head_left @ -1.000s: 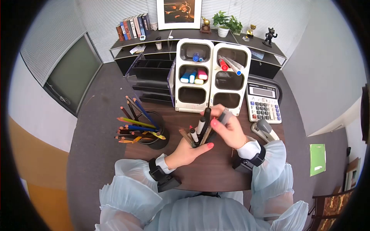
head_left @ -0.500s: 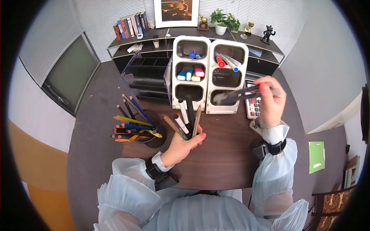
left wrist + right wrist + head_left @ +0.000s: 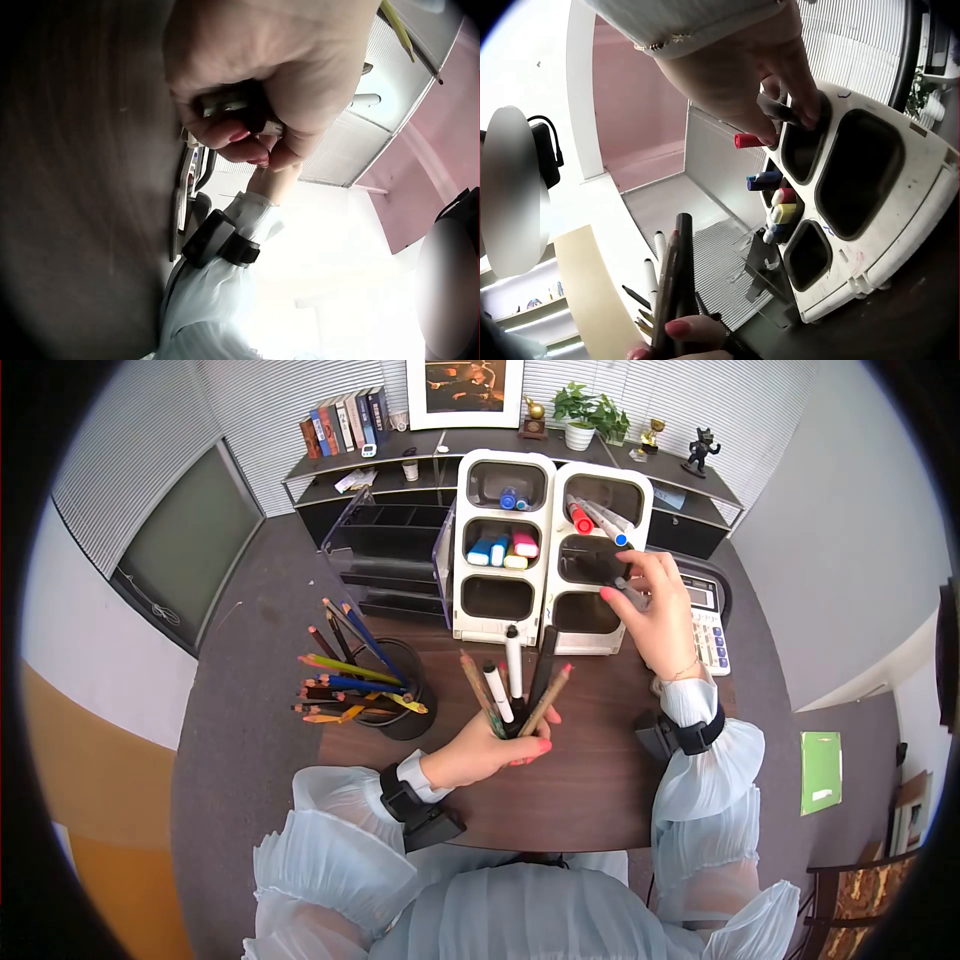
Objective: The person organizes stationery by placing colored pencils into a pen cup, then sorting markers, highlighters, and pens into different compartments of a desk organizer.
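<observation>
The left hand (image 3: pixel 488 748) grips a bundle of pens and pencils low down, tips up: a white marker with a black cap (image 3: pixel 514 660), a black pen (image 3: pixel 543 665) and brown pencils (image 3: pixel 546 700). In the left wrist view the left hand (image 3: pixel 277 52) curls round the bundle. At the white organizer (image 3: pixel 550 550), the right hand (image 3: pixel 662 615) pinches dark pens at its right column's middle compartment. The right wrist view shows the right hand (image 3: pixel 742 82) with a dark pen (image 3: pixel 778 110) pointing into that compartment. Red and blue-ended markers (image 3: pixel 600 520) lie in the compartment above.
A black mesh cup (image 3: pixel 408 715) of colored pencils stands at the left. Behind it is a clear and black tray rack (image 3: pixel 395 555). Highlighters (image 3: pixel 500 548) and blue-capped pens fill two left compartments. A calculator (image 3: pixel 712 640) lies beside the organizer, partly behind the right hand.
The right hand took dark pens from beside the bundle, swung out to the right, then came back left to the organizer. The left hand stays low, its bundle slightly shifted.
</observation>
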